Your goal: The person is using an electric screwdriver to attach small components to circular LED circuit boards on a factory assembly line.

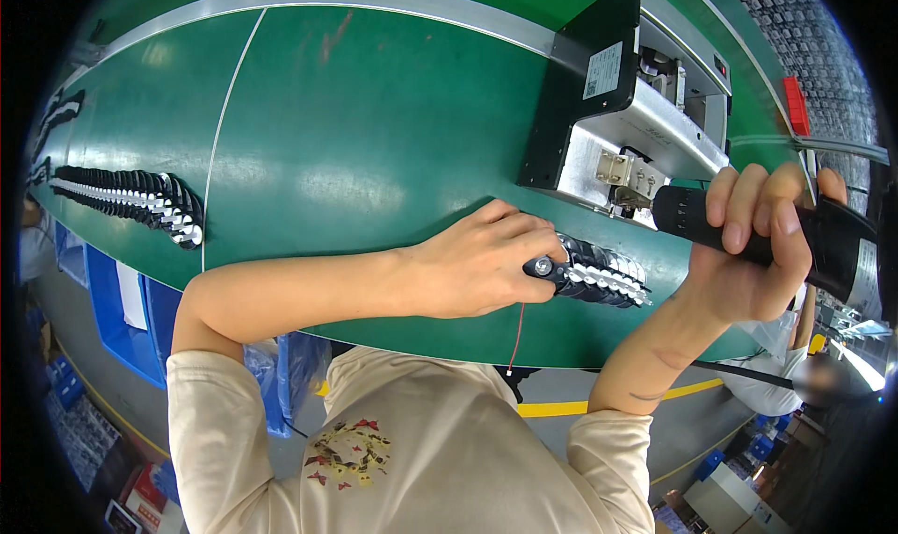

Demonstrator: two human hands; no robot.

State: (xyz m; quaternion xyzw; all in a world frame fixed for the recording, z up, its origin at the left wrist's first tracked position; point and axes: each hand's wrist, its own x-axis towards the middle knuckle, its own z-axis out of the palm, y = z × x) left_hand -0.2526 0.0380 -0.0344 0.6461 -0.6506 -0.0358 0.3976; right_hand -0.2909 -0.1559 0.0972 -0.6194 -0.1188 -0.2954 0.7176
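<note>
My right hand (753,272) is wrapped round a black electric screwdriver (687,218). Its front end is at the metal outlet of a screw feeder (608,127), a black and silver box. My left hand (491,261) has its fingers closed on a small black part (550,270) with a round silver spot; a thin red wire (518,338) hangs below it over the table edge. Right beside that hand lies a row of stacked black and white parts (608,274), partly covered by the fingers.
Another long row of black and white parts (140,202) lies on the green table (355,113) at the left, with more at the far left edge. A blue bin (117,319) stands below the table's left side. Another person (772,384) is at the right. A red tray (796,104) sits behind the feeder.
</note>
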